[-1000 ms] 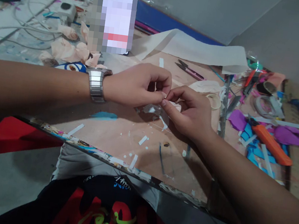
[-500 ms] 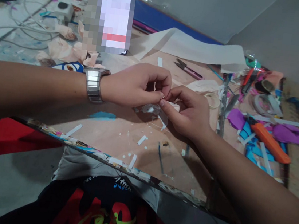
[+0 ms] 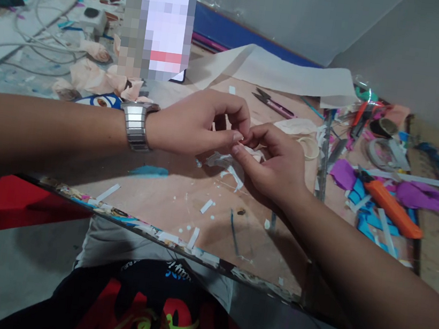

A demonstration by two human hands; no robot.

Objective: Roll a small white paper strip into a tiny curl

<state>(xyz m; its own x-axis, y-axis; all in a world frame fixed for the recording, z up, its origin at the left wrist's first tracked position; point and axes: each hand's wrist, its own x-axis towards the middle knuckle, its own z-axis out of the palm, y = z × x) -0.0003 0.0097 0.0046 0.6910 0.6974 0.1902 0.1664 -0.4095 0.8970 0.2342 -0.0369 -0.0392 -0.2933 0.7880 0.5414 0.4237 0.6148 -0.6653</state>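
Note:
My left hand, with a metal watch at its wrist, is closed in a pinch. Its thumb and fingertips meet those of my right hand over the work board. Part of a small cream piece of crumpled paper shows between the thumb and fingers of my right hand. Whatever lies in the left fingertips is too small and covered to make out. Just below the fingers, a smear of white glue marks the board.
Thread snips and a long paper sheet lie beyond my hands. On the right are an orange cutter, a tape roll and purple scraps. Peach paper flowers and a pixelated phone stand left.
Both hands stay together at nearly the same spot, their fingertips shifting only slightly. The whole view has moved a little.

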